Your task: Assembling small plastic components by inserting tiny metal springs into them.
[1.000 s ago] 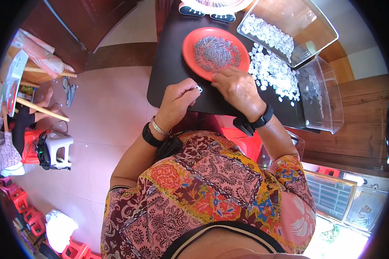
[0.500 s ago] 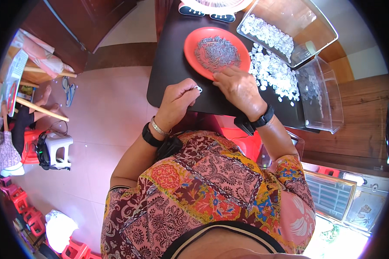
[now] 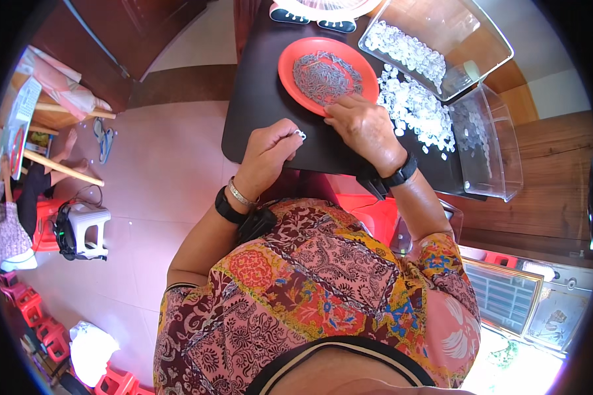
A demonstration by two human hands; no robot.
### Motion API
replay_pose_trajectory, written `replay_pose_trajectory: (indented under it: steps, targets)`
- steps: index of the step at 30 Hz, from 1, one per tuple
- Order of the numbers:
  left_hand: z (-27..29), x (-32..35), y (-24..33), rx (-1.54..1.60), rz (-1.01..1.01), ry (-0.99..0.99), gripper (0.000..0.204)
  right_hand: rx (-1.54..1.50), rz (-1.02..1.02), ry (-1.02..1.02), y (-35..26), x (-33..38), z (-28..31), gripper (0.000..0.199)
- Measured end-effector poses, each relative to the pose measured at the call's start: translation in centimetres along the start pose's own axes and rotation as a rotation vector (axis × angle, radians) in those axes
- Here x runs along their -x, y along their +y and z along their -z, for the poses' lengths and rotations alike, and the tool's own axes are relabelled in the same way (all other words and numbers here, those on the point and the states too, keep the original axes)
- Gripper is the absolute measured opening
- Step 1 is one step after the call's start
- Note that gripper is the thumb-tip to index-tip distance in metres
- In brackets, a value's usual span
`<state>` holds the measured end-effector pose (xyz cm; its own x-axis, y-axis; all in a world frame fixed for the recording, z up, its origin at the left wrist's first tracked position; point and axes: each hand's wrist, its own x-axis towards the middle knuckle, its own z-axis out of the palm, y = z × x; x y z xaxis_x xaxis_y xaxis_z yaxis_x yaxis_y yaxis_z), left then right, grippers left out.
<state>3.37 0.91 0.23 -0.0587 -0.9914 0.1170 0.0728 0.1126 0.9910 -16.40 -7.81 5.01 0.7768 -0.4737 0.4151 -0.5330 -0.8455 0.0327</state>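
My left hand point(image 3: 268, 150) is closed above the table's near edge, pinching a small whitish plastic piece point(image 3: 300, 134) that pokes out between thumb and forefinger. To its right, my right hand point(image 3: 364, 130) rests with bunched fingers at the near rim of a red plate point(image 3: 286, 78). Those fingertips point down and left, and whatever they grip is hidden. Spread over the plate are many thin grey pieces point(image 3: 326, 76), like small screws or nails. A heap of clear plastic pieces point(image 3: 415, 112) lies on the dark table right of the plate.
A clear bin point(image 3: 471, 39) with more clear pieces stands at the table's far right, and another clear container point(image 3: 501, 148) sits nearer on the right. Beyond the plate is a round white object with shoe-shaped feet point(image 3: 336, 25). A white stool point(image 3: 89, 227) stands on the floor at left, near a seated person.
The whole view has shifted slightly. Both hands keep nearly the same places, the left still pinching its piece and the right still at the plate's rim.
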Motion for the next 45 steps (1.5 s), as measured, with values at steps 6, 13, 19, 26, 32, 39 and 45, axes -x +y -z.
replay_pose_trajectory:
  steps: [6,13,19,26,32,39,45]
  targets:
    - [-0.1,0.0,0.0,0.008,-0.003,0.003,0.015,-0.039,0.028,-0.055,-0.3,0.2,0.0,0.010]
    - [-0.1,0.1,-0.1,0.010,-0.002,0.004,0.015,-0.084,0.028,-0.029,-0.3,0.2,-0.1,0.011]
    - [0.0,-0.1,-0.2,-0.015,-0.007,0.000,0.015,-0.095,0.041,-0.069,-0.8,0.1,0.4,0.012]
    - [-0.1,0.0,-0.1,-0.012,-0.011,0.009,0.014,-0.043,0.031,-0.063,-0.2,0.2,-0.1,0.013]
    - [-0.1,0.0,0.2,0.003,0.008,0.004,0.015,-0.056,0.013,-0.013,0.1,-0.2,0.0,0.013]
    - [-0.1,0.0,0.2,0.002,-0.002,-0.004,0.015,-0.056,0.054,-0.040,0.2,0.1,-0.2,0.014]
    - [0.0,0.0,-0.1,-0.008,-0.009,-0.003,0.016,-0.093,0.026,-0.102,-1.4,-0.1,0.5,0.014]
